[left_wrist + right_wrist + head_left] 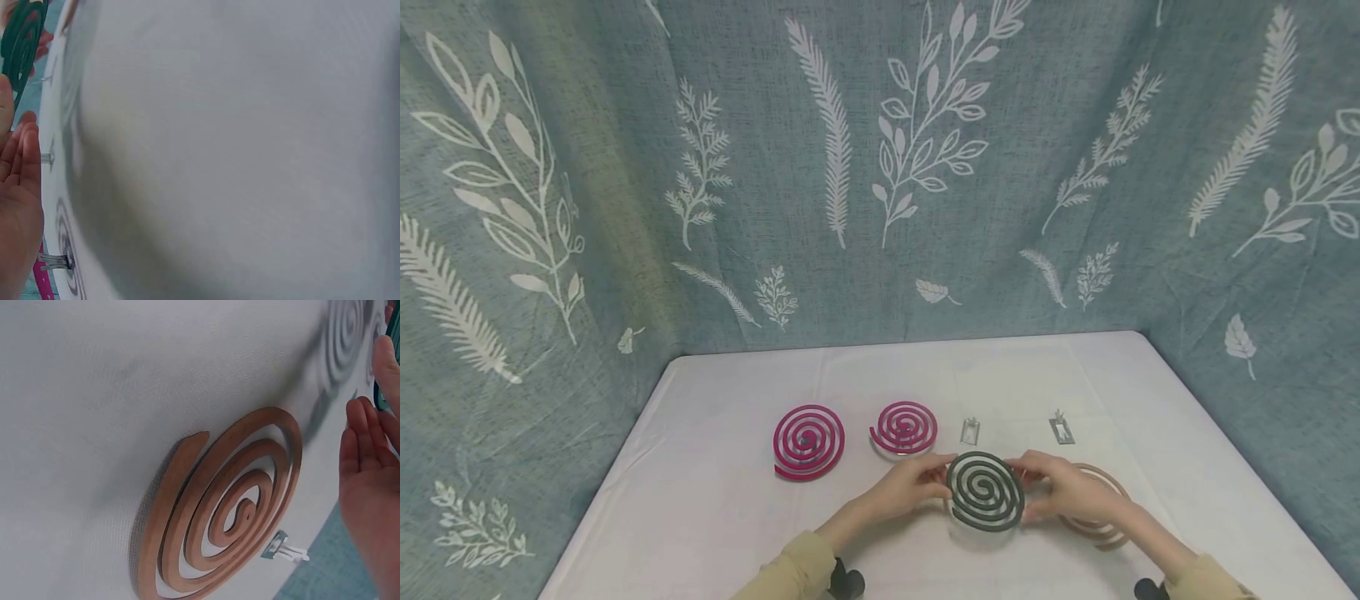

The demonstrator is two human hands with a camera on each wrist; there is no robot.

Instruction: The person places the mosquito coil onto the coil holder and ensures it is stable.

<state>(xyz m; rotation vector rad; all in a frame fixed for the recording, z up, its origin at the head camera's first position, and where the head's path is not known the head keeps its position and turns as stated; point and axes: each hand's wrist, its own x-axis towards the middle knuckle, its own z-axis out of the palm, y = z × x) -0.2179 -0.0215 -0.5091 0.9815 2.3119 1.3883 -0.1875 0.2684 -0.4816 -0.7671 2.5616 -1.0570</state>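
Observation:
Both hands hold a dark green mosquito coil [985, 492] above the white table, one at each side of it. The left hand [908, 485] grips its left edge between thumb and fingers. At the opposite edge, the right hand [1067, 487] pinches the coil the same way. In the left wrist view the green coil [22, 50] stands tilted at the upper left, beyond the left hand [19, 200]. A brown mosquito coil [231, 506] lies flat on the table under the right forearm, partly hidden from the head camera.
Left of the hands, a pink coil [808, 442] and a second pink coil [904, 427] sit raised on stands. Two small metal stands, one [970, 431] behind the green coil and one [1062, 429] farther right, lie on the white table [715, 467]. A leaf-patterned curtain [850, 167] surrounds it.

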